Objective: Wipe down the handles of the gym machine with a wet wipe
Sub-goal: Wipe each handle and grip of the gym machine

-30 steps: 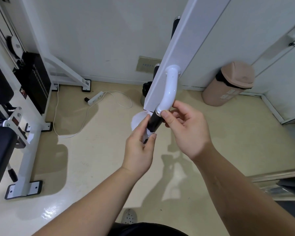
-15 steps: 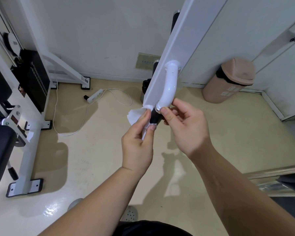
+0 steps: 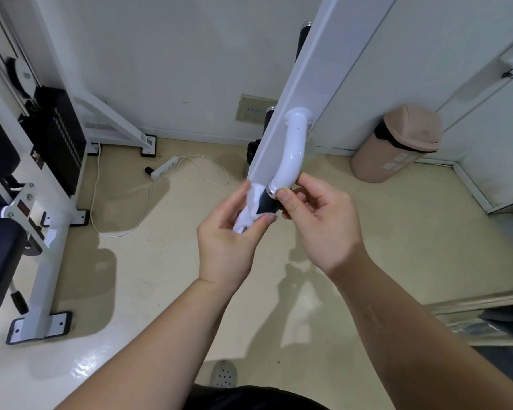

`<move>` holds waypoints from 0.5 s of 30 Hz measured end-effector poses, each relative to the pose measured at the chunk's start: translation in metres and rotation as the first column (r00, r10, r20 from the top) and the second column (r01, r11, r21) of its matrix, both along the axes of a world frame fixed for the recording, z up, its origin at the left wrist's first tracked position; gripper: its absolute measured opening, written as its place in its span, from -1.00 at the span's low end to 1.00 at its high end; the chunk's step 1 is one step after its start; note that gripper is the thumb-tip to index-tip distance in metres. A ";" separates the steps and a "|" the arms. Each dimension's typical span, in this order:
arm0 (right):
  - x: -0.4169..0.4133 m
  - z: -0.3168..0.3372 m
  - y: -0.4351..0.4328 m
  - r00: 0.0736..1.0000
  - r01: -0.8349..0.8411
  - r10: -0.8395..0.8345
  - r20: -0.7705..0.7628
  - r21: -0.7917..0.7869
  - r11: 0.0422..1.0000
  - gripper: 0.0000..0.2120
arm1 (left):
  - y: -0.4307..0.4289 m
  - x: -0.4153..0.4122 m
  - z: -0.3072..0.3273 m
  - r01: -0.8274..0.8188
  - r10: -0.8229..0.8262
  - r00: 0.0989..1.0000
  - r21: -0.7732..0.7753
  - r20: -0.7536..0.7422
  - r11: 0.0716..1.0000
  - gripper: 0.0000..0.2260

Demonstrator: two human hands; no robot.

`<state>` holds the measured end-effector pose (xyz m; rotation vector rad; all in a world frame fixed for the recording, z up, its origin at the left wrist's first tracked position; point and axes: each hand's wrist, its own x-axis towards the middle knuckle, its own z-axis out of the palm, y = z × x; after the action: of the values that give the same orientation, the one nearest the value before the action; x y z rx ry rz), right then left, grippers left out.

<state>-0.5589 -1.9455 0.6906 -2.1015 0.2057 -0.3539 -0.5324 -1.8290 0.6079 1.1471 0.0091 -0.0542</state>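
A white curved handle tube (image 3: 293, 149) juts from the slanted white machine bar (image 3: 302, 84) and ends in a short black grip (image 3: 266, 204). My left hand (image 3: 228, 247) holds a crumpled white wet wipe (image 3: 249, 208) wrapped against the left side and tip of the black grip, thumb and fingers curled round it. My right hand (image 3: 323, 229) pinches the grip's upper end near the chrome collar, thumb on top and fingers behind.
A brown swing-lid bin (image 3: 397, 143) stands by the wall at right. A power strip with cable (image 3: 163, 168) lies on the beige floor. A white machine frame with a black weight stack (image 3: 57, 137) and seat pad is at left.
The wipe, spread out to the left of the grip before, is now bunched round the black grip under my left hand. My right hand stays pinching the grip's upper end.
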 end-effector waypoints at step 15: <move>-0.003 0.002 0.000 1.000 -0.011 0.011 0.006 0.026 1.000 -0.86 | -0.010 0.004 -0.016 0.058 -0.064 0.997 0.165 0.034 0.985 -0.59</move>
<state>-0.5616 -1.9459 0.6922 -2.0753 0.1940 -0.3495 -0.5288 -1.8388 0.5921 1.3127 -0.0577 -0.0866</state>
